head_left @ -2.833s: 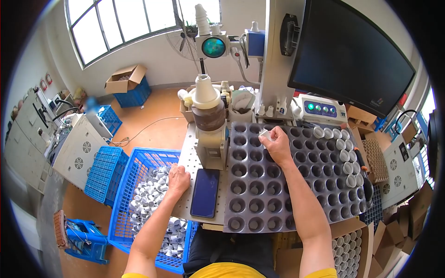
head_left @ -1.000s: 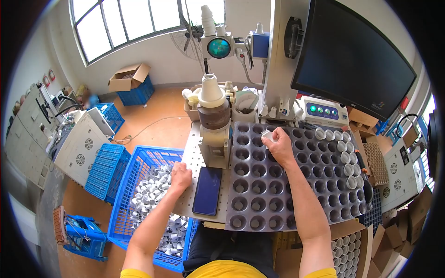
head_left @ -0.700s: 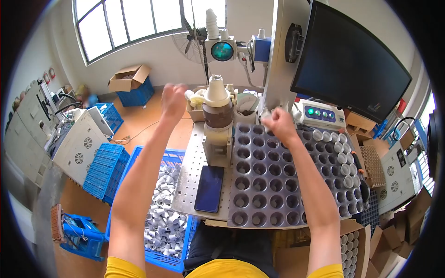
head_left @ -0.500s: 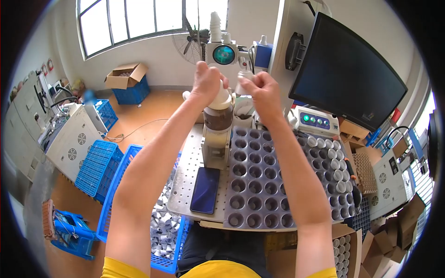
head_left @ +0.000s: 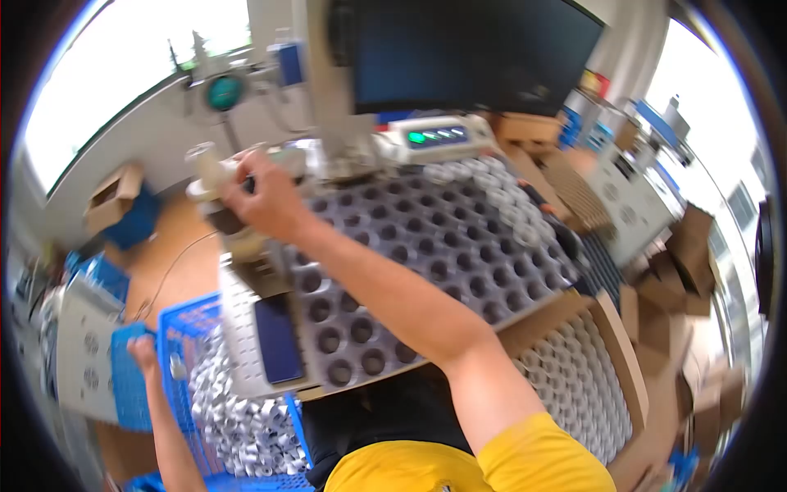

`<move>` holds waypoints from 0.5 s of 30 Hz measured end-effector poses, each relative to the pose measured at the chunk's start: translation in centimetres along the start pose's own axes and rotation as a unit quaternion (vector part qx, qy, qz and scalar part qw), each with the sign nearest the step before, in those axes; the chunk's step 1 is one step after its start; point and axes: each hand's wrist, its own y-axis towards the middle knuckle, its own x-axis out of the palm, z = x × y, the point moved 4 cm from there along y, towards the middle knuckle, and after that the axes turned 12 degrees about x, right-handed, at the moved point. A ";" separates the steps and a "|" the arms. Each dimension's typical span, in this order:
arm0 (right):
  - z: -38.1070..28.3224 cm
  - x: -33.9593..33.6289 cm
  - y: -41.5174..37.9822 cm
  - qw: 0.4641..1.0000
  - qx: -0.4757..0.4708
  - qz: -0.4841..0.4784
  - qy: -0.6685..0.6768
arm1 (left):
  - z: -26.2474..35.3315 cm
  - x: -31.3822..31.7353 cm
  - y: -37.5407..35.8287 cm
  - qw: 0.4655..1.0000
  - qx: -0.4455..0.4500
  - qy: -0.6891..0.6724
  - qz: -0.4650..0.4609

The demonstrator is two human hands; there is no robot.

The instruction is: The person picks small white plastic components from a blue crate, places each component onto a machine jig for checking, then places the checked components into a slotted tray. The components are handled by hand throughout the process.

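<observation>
Motion blurs the view. My right hand point(head_left: 266, 197) is at the bench fixture point(head_left: 238, 234), its fingers closed beside the white piece point(head_left: 211, 170) on top; what they grip is too blurred to name. Far to the left, my left hand point(head_left: 143, 351) is over the left side of a blue basket point(head_left: 188, 310), its fingers smeared. A small whitish item point(head_left: 177, 366) appears just right of that hand. Many loose white cups point(head_left: 238, 418) lie in the basket.
A dark tray of round holes point(head_left: 426, 246) covers the bench, with white cups point(head_left: 512, 205) at its far right. A phone point(head_left: 278, 338) lies on the perforated plate point(head_left: 238, 328). A monitor point(head_left: 467, 57) overhangs the back; a carton of cups point(head_left: 635, 361) stands at right.
The view has turned right. My left hand has left the fixture and moved down to the basket. My right hand has moved from beside the fixture to its top.
</observation>
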 end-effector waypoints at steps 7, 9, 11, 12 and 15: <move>5.4 -18.9 -7.0 0.954 0.113 0.018 -0.275 | 21.0 2.0 -1.9 0.952 -0.244 -0.184 0.005; 7.3 -26.5 -8.3 0.895 0.121 0.076 -0.423 | 26.4 3.0 -0.2 0.951 -0.210 -0.226 -0.015; 6.5 -32.8 -9.4 0.807 0.255 0.075 -0.527 | 31.9 4.0 1.9 0.951 -0.165 -0.262 -0.004; 7.2 -35.8 -10.1 0.755 0.254 0.080 -0.599 | 35.2 4.3 3.5 0.958 -0.124 -0.248 -0.066; 7.1 -41.4 -10.9 0.719 0.333 0.016 -0.609 | 41.8 6.1 5.7 0.965 -0.087 -0.241 -0.058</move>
